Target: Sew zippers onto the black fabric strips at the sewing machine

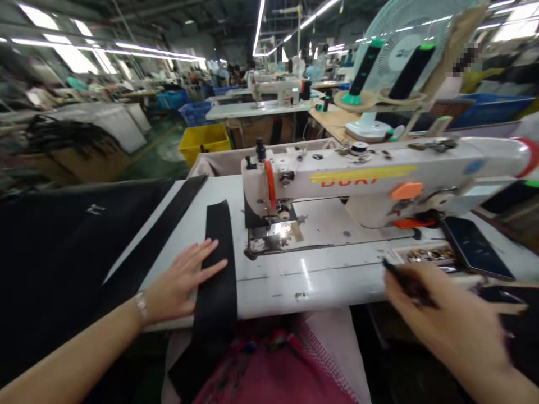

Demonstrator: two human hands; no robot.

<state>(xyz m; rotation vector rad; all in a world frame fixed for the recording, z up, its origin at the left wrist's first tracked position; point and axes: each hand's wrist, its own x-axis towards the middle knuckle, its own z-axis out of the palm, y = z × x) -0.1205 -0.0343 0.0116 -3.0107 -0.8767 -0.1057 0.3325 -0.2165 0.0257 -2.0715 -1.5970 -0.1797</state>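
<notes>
My left hand [183, 278] lies with fingers spread on a long black fabric strip [219, 241], pressing it to the white sewing table [278, 280]. The strip's lower end hangs over the front edge onto my lap. In my right hand [446, 320], at the table's front right, is a small dark pointed tool [415, 283]; motion blurs it, so its exact kind is unclear. Behind both hands stands a white sewing machine [362, 174], its needle area to the right of the strip. Another narrow black strip [168, 221] lies left of my left hand.
Large black material [63, 235] covers the left side. A phone [478, 247] and a small tray of metal parts [429, 253] lie at the right. Black thread cones [410, 73] and a fan [400, 50] stand behind the machine. A yellow bin [204, 145] is beyond the table.
</notes>
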